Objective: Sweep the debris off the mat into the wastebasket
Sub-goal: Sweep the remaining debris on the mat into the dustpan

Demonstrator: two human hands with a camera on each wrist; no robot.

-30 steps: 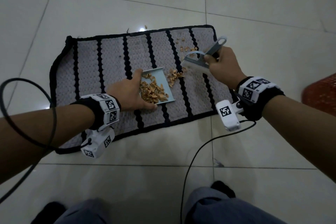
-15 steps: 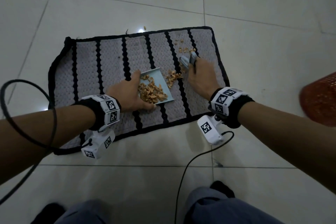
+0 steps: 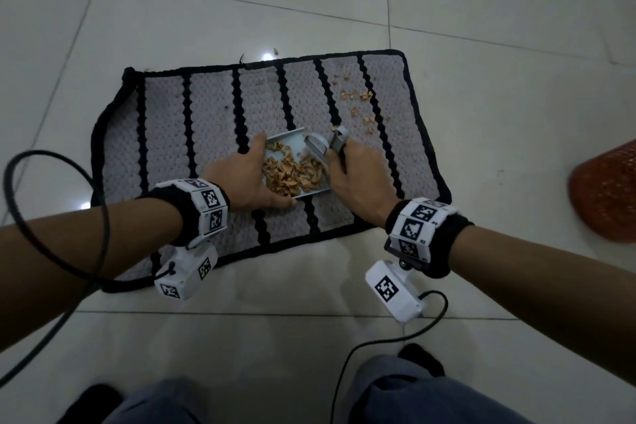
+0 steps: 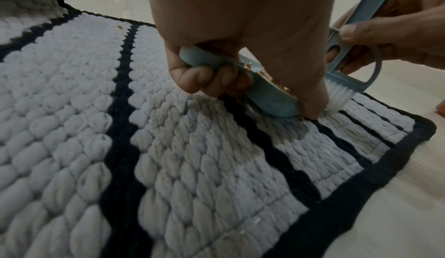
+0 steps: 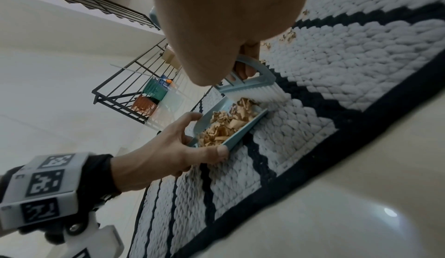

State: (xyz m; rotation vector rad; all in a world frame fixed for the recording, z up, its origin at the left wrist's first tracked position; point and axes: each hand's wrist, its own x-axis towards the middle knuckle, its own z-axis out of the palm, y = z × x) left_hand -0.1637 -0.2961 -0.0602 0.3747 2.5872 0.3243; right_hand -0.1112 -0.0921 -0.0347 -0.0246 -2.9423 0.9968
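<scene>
A grey mat (image 3: 213, 134) with black stripes lies on the tiled floor. My left hand (image 3: 246, 175) grips a small light-blue dustpan (image 3: 292, 143) resting on the mat, piled with tan debris (image 3: 292, 174). My right hand (image 3: 354, 169) grips a light-blue hand brush (image 3: 323, 146), its white bristles (image 5: 253, 94) at the pan's open edge. In the left wrist view my fingers curl round the dustpan's handle (image 4: 199, 58). Several loose crumbs (image 3: 361, 103) lie on the mat's far right part. The orange mesh wastebasket (image 3: 609, 193) stands on the floor to the right.
One crumb (image 3: 275, 51) lies on the tile beyond the mat's far edge. Black cables (image 3: 55, 196) trail from both wrists across the floor. My knees (image 3: 430, 396) are at the bottom. A metal rack with coloured baskets (image 5: 149, 98) stands far off.
My right hand has drawn the brush from the mat's far right toward the dustpan, pushing the small pile beside the pan into it. The left hand and pan have stayed put.
</scene>
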